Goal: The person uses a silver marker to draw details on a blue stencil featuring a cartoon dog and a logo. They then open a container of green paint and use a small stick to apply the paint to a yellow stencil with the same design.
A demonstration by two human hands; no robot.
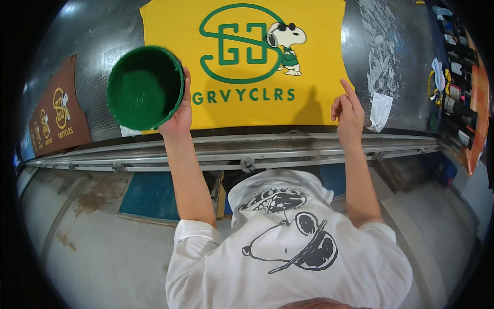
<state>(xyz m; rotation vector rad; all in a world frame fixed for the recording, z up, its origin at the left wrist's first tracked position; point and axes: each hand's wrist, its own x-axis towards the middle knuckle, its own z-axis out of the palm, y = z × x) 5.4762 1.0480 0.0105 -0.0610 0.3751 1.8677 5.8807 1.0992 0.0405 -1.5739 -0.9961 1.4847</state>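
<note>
My left hand is closed on the right side of a round tub, held up with its mouth toward me. Green ink coats its inside and rim. Behind it a yellow fabric panel lies flat, printed with green lettering and a cartoon dog in sunglasses. Over the panel's lower right edge hovers my right hand, holding nothing. Its index finger points up and away, while the other fingers are partly curled. Just right of that hand is a crumpled white piece on the dark table.
The dark table has pale smears on its right. Brown printed panels lie at the left. A metal rail runs along the near edge. Dark containers crowd a rack at the far right. A blue panel sits below the rail.
</note>
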